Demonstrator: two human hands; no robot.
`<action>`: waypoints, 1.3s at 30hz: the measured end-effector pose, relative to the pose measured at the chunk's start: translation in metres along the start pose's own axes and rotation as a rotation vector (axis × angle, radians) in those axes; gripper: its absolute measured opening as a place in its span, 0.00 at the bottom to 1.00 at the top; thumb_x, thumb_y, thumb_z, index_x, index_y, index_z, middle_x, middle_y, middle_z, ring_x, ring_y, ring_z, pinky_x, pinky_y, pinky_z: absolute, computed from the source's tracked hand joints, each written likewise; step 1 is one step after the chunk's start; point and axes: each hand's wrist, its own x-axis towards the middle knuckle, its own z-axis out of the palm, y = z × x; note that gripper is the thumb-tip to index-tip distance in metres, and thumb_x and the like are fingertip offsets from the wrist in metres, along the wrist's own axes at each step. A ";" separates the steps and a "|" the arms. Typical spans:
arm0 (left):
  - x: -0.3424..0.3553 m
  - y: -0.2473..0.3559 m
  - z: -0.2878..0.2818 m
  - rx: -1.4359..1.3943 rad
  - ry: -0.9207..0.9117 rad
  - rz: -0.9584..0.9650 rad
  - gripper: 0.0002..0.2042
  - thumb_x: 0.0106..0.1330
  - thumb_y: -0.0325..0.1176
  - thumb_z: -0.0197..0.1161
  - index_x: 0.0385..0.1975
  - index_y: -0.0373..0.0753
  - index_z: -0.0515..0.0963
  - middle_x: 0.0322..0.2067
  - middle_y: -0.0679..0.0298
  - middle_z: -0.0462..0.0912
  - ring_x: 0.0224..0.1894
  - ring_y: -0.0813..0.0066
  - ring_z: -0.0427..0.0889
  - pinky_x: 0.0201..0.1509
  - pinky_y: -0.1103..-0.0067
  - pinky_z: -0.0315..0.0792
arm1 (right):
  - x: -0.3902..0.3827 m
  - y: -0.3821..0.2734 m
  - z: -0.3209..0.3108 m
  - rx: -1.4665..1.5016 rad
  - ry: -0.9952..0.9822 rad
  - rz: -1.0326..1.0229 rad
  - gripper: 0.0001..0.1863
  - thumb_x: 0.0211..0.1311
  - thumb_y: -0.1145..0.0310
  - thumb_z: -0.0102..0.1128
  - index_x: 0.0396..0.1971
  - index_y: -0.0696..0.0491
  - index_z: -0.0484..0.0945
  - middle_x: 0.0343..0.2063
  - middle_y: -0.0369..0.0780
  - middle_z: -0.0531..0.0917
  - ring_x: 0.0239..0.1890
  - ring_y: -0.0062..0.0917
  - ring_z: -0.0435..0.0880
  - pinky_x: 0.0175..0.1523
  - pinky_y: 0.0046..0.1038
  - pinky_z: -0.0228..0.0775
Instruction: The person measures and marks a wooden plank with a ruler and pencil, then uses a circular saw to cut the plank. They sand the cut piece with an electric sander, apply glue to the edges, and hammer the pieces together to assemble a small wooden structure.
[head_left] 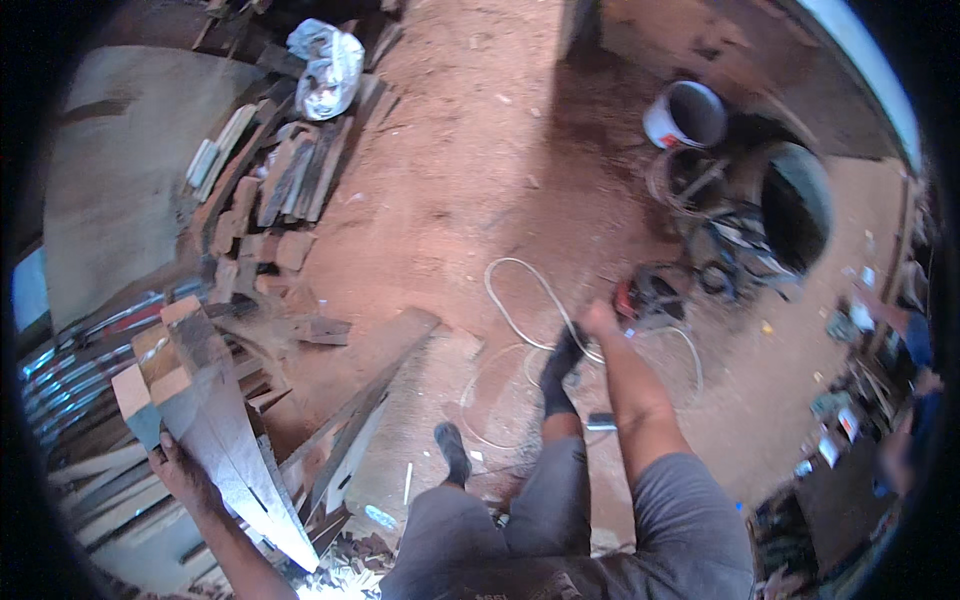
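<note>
Over dusty reddish earth (440, 170), the left hand (188, 480) touches squared timber (215, 415), the right hand (600, 320) nears looped cord; grips unclear.

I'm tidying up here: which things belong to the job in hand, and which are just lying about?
Apparently in the job:
wooden beams, touched by the left hand
pale cable, by the right hand

Seemingly lying about:
white bucket
plastic bag
piled wood

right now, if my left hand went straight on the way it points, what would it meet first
Most likely the timber with the blue-green side: your left hand seems to be touching it, though exact contact is hard to judge from one view.
</note>
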 end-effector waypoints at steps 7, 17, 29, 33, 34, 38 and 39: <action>-0.022 0.005 -0.049 -0.138 0.115 -0.003 0.31 0.79 0.52 0.61 0.70 0.37 0.66 0.64 0.57 0.76 0.65 0.62 0.75 0.73 0.61 0.66 | 0.066 0.047 0.010 -0.303 -0.139 0.031 0.29 0.72 0.64 0.51 0.70 0.56 0.72 0.72 0.55 0.71 0.67 0.53 0.78 0.73 0.46 0.69; -0.024 -0.007 0.004 0.013 0.082 -0.156 0.31 0.71 0.50 0.72 0.66 0.36 0.74 0.55 0.61 0.82 0.57 0.68 0.80 0.64 0.70 0.72 | -0.086 0.212 -0.056 0.489 -0.026 0.175 0.36 0.68 0.59 0.65 0.72 0.56 0.66 0.56 0.48 0.83 0.52 0.40 0.86 0.58 0.41 0.77; -0.020 0.062 0.056 0.099 -0.054 0.247 0.36 0.57 0.51 0.82 0.62 0.35 0.82 0.65 0.56 0.80 0.70 0.54 0.74 0.74 0.62 0.68 | -0.423 0.003 -0.212 1.015 0.460 -0.054 0.18 0.71 0.75 0.64 0.59 0.57 0.78 0.55 0.40 0.81 0.55 0.28 0.81 0.62 0.33 0.75; -0.016 0.082 0.059 0.025 -0.095 0.217 0.37 0.57 0.54 0.82 0.62 0.36 0.82 0.70 0.57 0.74 0.73 0.54 0.70 0.77 0.61 0.63 | -0.490 -0.123 -0.292 0.741 0.505 -0.428 0.25 0.73 0.67 0.66 0.66 0.59 0.76 0.50 0.39 0.85 0.51 0.26 0.85 0.59 0.30 0.77; -0.014 0.068 0.067 -0.025 -0.115 0.221 0.37 0.59 0.58 0.78 0.63 0.38 0.82 0.73 0.57 0.71 0.77 0.56 0.66 0.81 0.54 0.55 | -0.507 -0.150 -0.315 0.719 0.455 -0.415 0.25 0.73 0.64 0.68 0.64 0.60 0.77 0.51 0.40 0.86 0.53 0.27 0.85 0.61 0.31 0.76; -0.010 0.074 0.080 0.097 -0.130 0.239 0.39 0.63 0.67 0.69 0.66 0.42 0.80 0.76 0.62 0.69 0.80 0.60 0.61 0.82 0.43 0.42 | -0.588 -0.268 -0.379 0.746 0.399 -0.573 0.22 0.73 0.57 0.70 0.54 0.61 0.81 0.43 0.39 0.87 0.45 0.22 0.84 0.52 0.28 0.77; -0.011 0.088 0.072 0.109 -0.147 0.233 0.40 0.63 0.67 0.69 0.66 0.42 0.80 0.76 0.63 0.68 0.80 0.59 0.61 0.82 0.44 0.42 | -0.605 -0.286 -0.391 0.762 0.357 -0.636 0.23 0.73 0.57 0.70 0.54 0.60 0.81 0.43 0.39 0.87 0.44 0.20 0.84 0.50 0.27 0.77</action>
